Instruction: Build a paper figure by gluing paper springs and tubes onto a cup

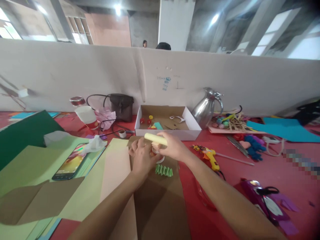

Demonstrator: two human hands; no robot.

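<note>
My right hand (173, 146) is closed around one end of a pale yellow paper roll (155, 138), which points left above my left hand. My left hand (143, 155) is bent with its fingers curled at a small round orange-and-white piece, mostly hidden between the two hands. Whether it grips that piece or only touches it, I cannot tell. Just below the hands, a green accordion-folded paper strip (164, 170) lies on a brown cardboard sheet (160, 206).
Behind my hands stands a white box (168, 134) with small paper pieces inside. To the right are a yellow glue gun (212, 159), a metal jug (203, 106) and a purple device (265, 200). A phone (70, 162) lies on coloured paper at left, near a cup (86, 116).
</note>
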